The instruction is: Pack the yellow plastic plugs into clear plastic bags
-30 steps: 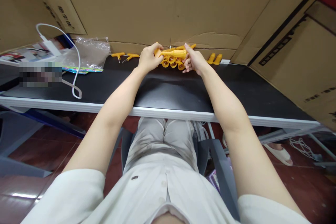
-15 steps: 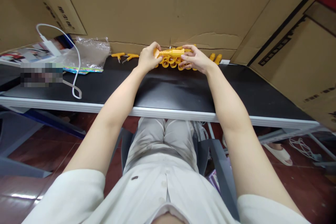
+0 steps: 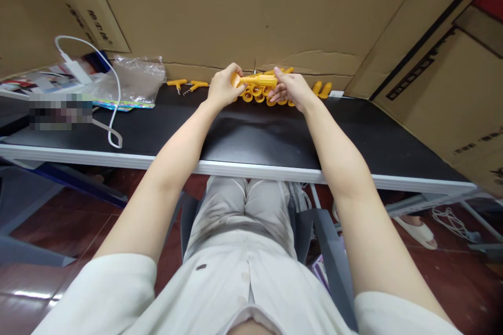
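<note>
A ribbed yellow plastic piece (image 3: 257,81) lies level between both hands, just above the far part of the black table (image 3: 255,136). My left hand (image 3: 222,86) is closed round its left end. My right hand (image 3: 288,89) pinches its right end with fingers curled. Under the piece sits a cluster of yellow plastic rings (image 3: 255,96), partly hidden by the hands. Two yellow T-shaped handles (image 3: 186,84) lie to the left of my left hand. Two yellow caps (image 3: 322,89) lie to the right of my right hand.
Cardboard sheets (image 3: 251,10) wall in the table's back and right side. At the far left lie a clear plastic bag (image 3: 131,81), a white charger with cable (image 3: 110,91) and printed papers (image 3: 47,76). A sandalled foot (image 3: 416,227) and cables rest on the floor at right.
My right hand has shifted its grip on the yellow piece's right end, fingers spread over it half a second ago and now curled back. The left hand has stayed put.
</note>
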`<state>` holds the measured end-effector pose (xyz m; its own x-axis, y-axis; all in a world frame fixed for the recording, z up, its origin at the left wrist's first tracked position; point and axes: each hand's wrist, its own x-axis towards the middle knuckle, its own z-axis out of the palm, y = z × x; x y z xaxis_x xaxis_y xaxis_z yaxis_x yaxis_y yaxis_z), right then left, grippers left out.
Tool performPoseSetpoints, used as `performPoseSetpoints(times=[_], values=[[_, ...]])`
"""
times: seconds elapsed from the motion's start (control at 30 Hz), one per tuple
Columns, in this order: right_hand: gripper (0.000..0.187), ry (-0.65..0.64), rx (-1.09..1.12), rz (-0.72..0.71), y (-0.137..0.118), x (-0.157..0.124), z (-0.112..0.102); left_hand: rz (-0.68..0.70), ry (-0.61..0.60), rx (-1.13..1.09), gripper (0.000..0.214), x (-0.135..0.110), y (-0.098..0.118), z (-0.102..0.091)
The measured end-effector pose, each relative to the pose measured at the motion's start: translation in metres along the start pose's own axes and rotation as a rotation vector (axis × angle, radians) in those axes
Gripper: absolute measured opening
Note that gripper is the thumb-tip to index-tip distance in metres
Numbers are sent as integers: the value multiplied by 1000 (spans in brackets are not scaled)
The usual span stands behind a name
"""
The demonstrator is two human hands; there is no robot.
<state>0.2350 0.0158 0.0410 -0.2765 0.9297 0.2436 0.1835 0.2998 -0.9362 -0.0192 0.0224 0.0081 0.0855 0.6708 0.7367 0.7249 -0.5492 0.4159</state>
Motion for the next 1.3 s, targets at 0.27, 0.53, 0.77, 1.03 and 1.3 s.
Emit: performPoseSetpoints(times=[0.27,0.53,0.77,1.03,1.3], values=[[55,-38,36,47,-13,-12,-6,0,12,-13,26,-1,-6,2],[47,-56,48,3,-9,-13,-10,21,-2,-9,25,-1,-8,3],[55,-38,10,36,-12,-12,-6,5,-7,-7,27,-2,-3,2],[60,-19,10,24,-7,-10,-2,-6,-10,4,28,-5,2,-1],[68,64,54,51,-9,-12,8,4,-15,-15,40,-6,8,-3]])
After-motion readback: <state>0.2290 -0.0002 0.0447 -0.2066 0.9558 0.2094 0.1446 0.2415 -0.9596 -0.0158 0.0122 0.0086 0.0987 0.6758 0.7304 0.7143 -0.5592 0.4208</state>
